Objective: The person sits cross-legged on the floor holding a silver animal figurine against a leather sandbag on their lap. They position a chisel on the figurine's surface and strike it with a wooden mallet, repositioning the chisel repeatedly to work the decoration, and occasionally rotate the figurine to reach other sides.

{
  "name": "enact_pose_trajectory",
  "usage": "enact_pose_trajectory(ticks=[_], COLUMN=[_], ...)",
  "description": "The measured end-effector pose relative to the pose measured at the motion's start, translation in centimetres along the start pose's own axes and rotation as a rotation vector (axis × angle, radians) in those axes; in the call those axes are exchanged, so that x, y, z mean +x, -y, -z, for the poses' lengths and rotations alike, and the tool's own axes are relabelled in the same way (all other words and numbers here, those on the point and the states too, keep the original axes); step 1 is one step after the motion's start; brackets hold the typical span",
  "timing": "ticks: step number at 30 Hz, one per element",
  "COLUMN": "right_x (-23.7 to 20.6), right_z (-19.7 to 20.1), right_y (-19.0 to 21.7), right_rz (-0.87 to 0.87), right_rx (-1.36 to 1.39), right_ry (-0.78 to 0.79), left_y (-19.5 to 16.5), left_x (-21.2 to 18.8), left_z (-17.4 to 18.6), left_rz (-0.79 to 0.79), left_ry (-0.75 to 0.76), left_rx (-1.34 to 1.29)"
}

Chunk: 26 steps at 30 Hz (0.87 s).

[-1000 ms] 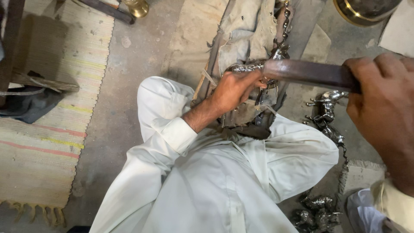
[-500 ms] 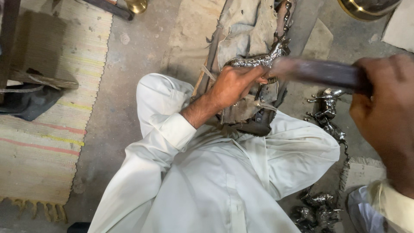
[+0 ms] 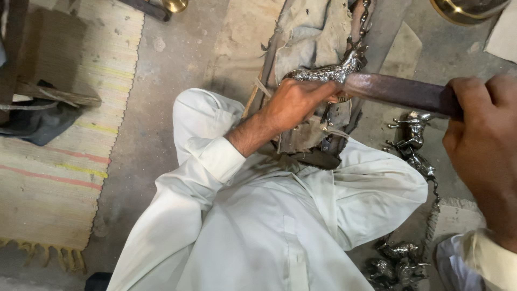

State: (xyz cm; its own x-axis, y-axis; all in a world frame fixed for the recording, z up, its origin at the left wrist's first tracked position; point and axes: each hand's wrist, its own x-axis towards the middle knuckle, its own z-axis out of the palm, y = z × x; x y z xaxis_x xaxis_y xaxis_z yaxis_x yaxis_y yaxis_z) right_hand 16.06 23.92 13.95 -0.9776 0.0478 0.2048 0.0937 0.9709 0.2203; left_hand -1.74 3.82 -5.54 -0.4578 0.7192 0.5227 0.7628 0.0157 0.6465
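We looked down from head height at a person seated on a concrete floor (image 3: 177,59), legs folded, dressed in loose white clothes (image 3: 258,215). Our left hand (image 3: 293,102) reached forward from a white cuff, and its fingers were curled tight around a small silver-coloured animal figurine (image 3: 323,73) — a four-legged casting with a long body and a raised head. The figurine lay pressed on a worn, grey padded rest (image 3: 309,37) that stood between the knees, just ahead of the lap.

Our right hand (image 3: 484,145) filled the right edge of the view, very close to the camera. Its fingers were wrapped closed around the near end of a long, flat, dark metal file (image 3: 398,91). The file ran leftward from that fist, and its far end met the figurine right beside the left hand's fingertips.

On the floor to the right of the knee lay more silver animal figurines (image 3: 414,143), one behind another in a loose line, and a further heap of figurines (image 3: 396,261) sat near the bottom edge, beside the right sleeve. A striped woven rug (image 3: 59,178) with a fringed border covered the floor at the left — pale, with pink and yellow bands. The rim of a brass bowl (image 3: 463,11) showed at the top right corner, well apart from the hands.
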Motion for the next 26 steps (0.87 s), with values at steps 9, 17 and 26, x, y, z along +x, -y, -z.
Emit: enact_pose_trajectory(ticks=[9,17,26], right_x=[-1.0,-0.9,-2.3], right_z=[-0.9,-0.4,-2.2], right_y=[-0.7,-0.1,-1.2], right_rz=[-0.016,-0.148,-0.126], right_rx=[0.140,0.293,0.275], right_ry=[-0.061,-0.008,0.002], left_y=[0.0,0.0,-0.9], left_x=[0.4,0.7,0.6], left_z=[0.2,0.5,1.7], left_rz=[-0.052,-0.040,-0.088], left_ry=[-0.028,-0.001,-0.007], left_rx=[0.045,0.018,0.008])
